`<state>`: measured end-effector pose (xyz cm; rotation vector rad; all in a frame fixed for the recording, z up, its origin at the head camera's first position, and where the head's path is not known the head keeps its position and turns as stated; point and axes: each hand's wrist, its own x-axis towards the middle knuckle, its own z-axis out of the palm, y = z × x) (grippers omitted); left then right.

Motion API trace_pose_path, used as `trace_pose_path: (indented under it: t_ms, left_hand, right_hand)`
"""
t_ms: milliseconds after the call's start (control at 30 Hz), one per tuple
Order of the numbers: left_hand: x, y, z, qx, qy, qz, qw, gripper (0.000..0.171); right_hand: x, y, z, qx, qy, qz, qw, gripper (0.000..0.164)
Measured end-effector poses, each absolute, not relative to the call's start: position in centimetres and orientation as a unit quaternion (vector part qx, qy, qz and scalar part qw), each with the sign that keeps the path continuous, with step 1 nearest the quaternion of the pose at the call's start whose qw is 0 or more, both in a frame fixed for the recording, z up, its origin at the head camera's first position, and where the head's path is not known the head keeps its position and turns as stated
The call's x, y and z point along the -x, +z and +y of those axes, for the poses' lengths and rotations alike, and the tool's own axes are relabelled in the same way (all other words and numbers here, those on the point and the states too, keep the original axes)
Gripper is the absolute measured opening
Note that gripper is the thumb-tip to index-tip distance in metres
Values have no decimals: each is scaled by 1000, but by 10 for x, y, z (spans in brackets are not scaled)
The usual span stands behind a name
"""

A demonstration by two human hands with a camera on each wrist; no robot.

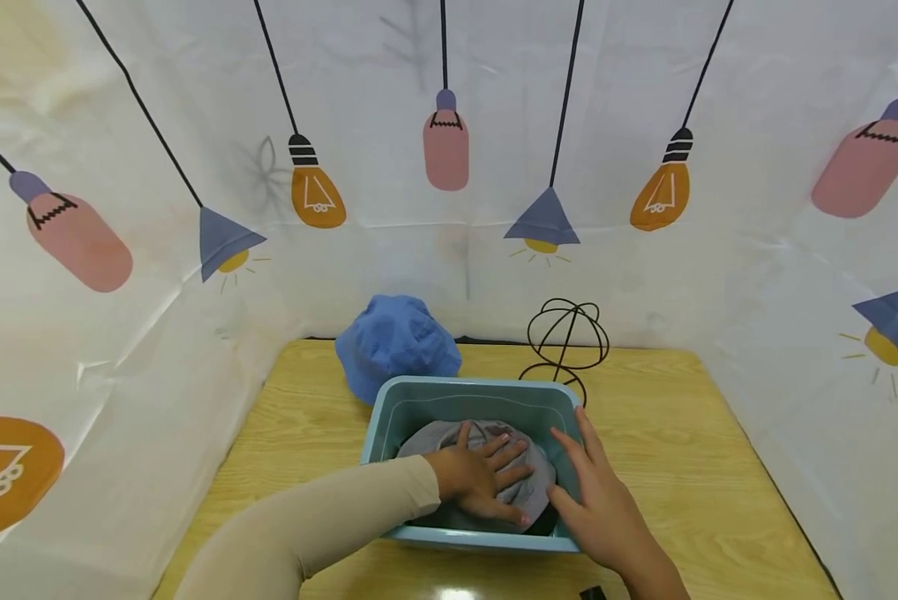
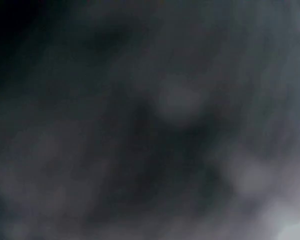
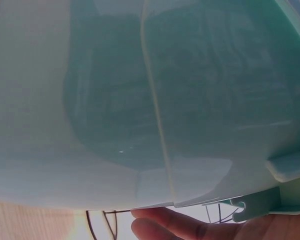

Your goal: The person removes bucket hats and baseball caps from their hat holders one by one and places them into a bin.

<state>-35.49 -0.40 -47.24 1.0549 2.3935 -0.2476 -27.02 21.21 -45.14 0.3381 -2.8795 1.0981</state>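
A grey cloth hat lies inside a light-blue plastic bin. My left hand rests on the hat, palm down with the fingers spread, and covers part of it. Around the bin's right rim is my right hand, its fingers extended and touching the edge. In the right wrist view the bin's glossy wall fills most of the picture, and a few fingers show at its edge. The left wrist view is dark and blurred, so nothing can be made out there.
Behind the bin, to the left, sits a blue bucket hat. A black wire stand stands at the back right. A small black object lies at the front edge of the wooden table. White sheets printed with lamps surround the table.
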Motion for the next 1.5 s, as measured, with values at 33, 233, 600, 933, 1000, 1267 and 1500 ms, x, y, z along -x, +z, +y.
trace_pose_path:
  t_ms: [33,233,600,933,1000,1267,1500]
  left_hand:
    - [355,-471,-4,-389,-94,882,249,86]
    - [358,-459,-7,-400,-87,882,236,86]
    - [355,-436,-16,-460,-68,869,167,92]
    - [364,-404,-35,-486,-69,866,90,92]
    - [367,-398,-40,-485,-76,868,73,93]
    - [381,-374,-61,-467,-67,882,13,93]
    - [395,-361,-82,-422,-31,906,-21,92]
  right_hand:
    - [271,-451,212,-110,354,-929,23,68]
    - [274,-451,210,-114,353,-928,20,69]
    - [271,-448,213,-96,346,-933,-3,67]
    - [270,-446,213,-100,340,-935,17,66]
    - [269,-446,213,-101,340,-935,22,66]
    - [269,-447,213,-101,340,-935,29,66]
    - [269,-449,212,-92,352,-931,14,66]
